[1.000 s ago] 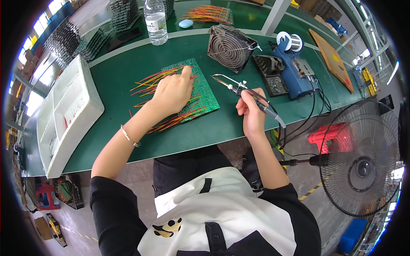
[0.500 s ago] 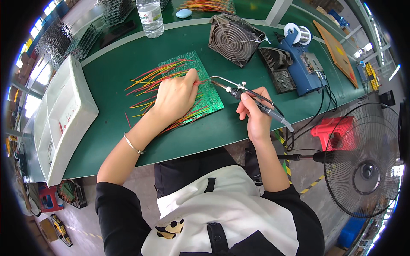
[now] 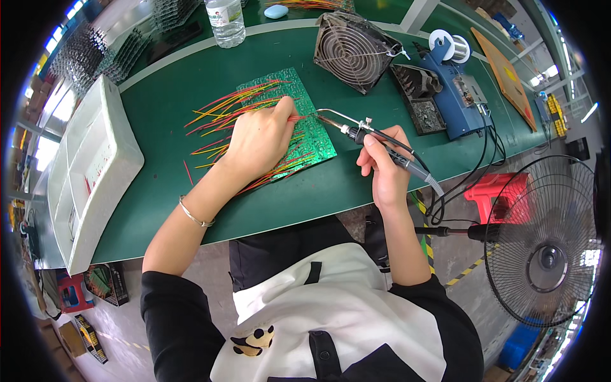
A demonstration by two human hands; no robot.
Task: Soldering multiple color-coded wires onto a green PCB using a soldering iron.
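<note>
A green circuit board lies on the workbench, with rows of red and yellow wires fanning out past its left side. My left hand rests over the board and the wires. Its thumb and forefinger pinch a red wire, whose end points to the right. In my right hand is a soldering iron, gripped like a pen, with a thin curved metal feed tube running along it. The iron's tip meets the board's right edge area, close to the wire end; actual contact is too small to tell.
A white divided tray stands at the left. Behind the board are a water bottle and a square fan. Farther right sit an iron stand, a blue soldering unit with a solder spool, and a floor fan.
The whole view has shifted slightly. Both hands keep their grips, and the iron's tip stays beside the pinched wire at the board.
</note>
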